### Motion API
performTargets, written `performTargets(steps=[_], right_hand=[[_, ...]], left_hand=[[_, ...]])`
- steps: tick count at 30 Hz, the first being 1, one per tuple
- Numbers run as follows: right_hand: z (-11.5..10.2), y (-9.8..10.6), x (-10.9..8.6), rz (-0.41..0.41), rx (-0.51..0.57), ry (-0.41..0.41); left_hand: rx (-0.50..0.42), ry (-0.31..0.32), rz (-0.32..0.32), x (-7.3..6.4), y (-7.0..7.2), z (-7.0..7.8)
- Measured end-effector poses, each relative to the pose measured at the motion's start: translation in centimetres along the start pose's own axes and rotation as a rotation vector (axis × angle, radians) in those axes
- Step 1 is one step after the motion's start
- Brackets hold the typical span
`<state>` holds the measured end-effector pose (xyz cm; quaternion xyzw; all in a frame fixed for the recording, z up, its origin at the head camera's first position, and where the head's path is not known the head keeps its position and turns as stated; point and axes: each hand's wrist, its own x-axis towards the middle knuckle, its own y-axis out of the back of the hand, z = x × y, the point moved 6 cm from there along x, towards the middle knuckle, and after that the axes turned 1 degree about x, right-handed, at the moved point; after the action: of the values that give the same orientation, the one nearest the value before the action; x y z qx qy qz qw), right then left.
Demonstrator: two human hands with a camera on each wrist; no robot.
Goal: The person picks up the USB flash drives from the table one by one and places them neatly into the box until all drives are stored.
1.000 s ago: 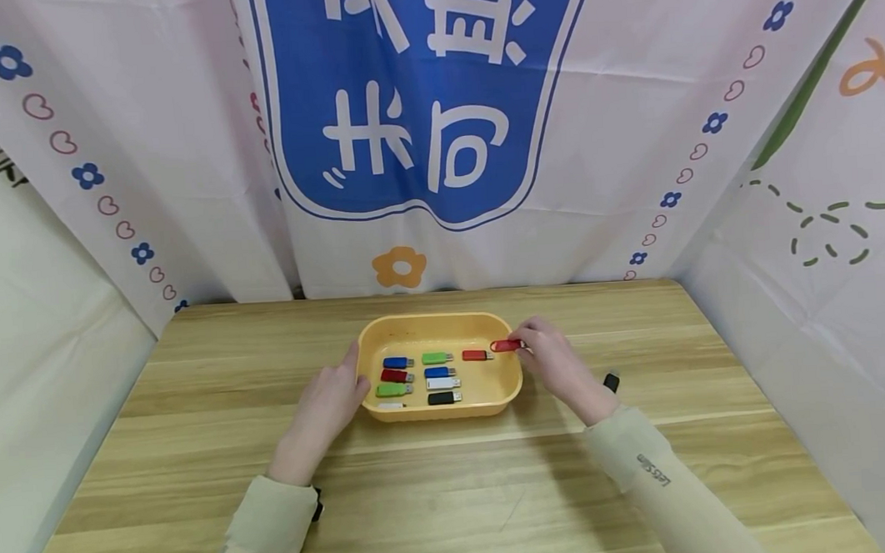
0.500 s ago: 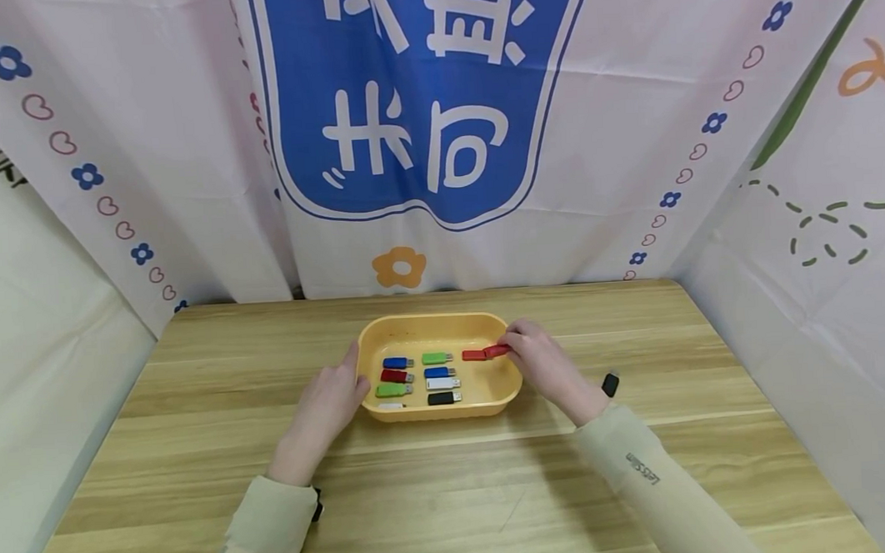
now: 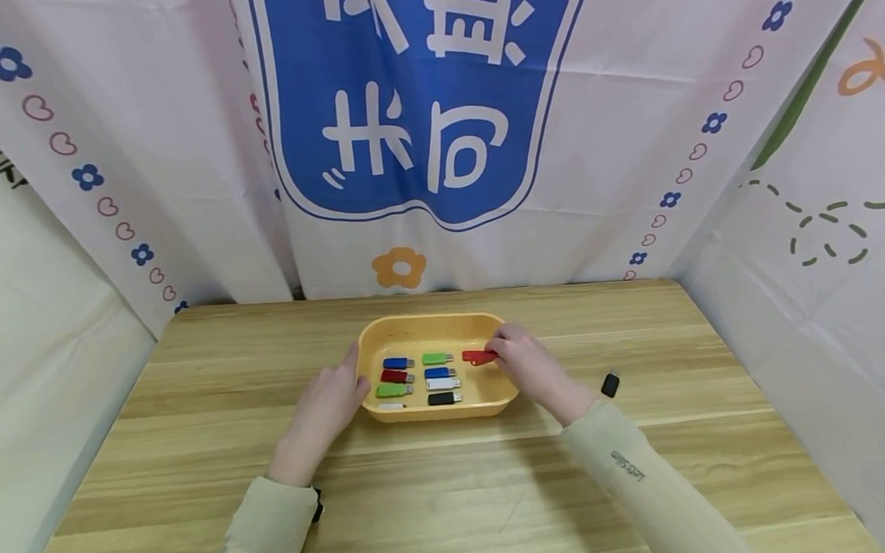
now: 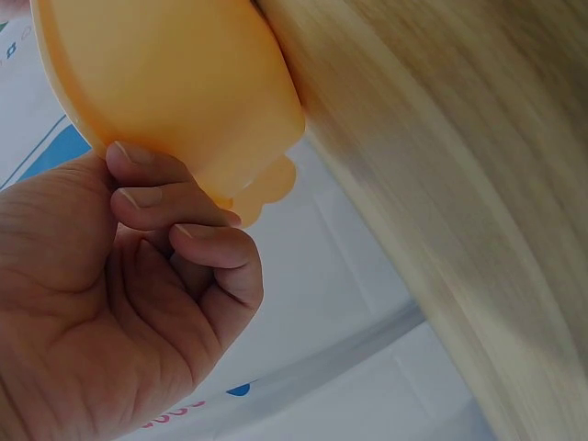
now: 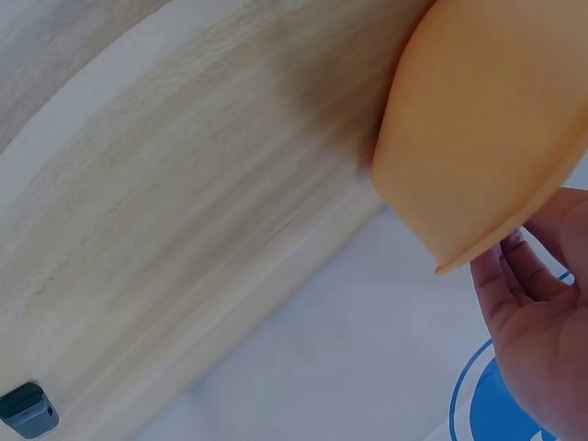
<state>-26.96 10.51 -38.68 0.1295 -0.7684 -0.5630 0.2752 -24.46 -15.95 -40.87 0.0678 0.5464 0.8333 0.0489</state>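
A yellow plastic tray (image 3: 487,409) stands on the wooden table, holding several USB sticks laid out in columns. With curled fingers my left hand (image 3: 324,418) grips the tray's left rim; the left wrist view shows those fingers against the outer wall (image 4: 184,83). Over the tray's right side, my right hand (image 3: 533,370) pinches a red USB stick (image 3: 480,358). This stick overlaps another red one lying in the tray and mostly hides it. In the right wrist view the tray wall covers the right fingertips and whatever they hold.
A black USB stick (image 3: 610,384) lies on the table right of the tray, near the right forearm. Inside the tray are blue, dark red, green, white and black sticks. A printed curtain (image 3: 427,261) hangs behind the table's back edge.
My right hand has moved left and slightly down from the tray's right rim, bringing the red USB stick over the other red one. The left hand and tray have stayed put.
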Motion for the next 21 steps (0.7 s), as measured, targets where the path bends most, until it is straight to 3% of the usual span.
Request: performTargets(steps=[6, 21], right_hand=[[0.1, -1.2, 0.4, -0.073, -0.037, -0.014], [-0.1, -2.3, 1.1, -0.119, -0.031, 0.003]], left_hand=[[0.0, -0.002, -0.006, -0.1, -0.2, -0.2], [0.004, 0.005, -0.015, 0.1, -0.3, -0.2]])
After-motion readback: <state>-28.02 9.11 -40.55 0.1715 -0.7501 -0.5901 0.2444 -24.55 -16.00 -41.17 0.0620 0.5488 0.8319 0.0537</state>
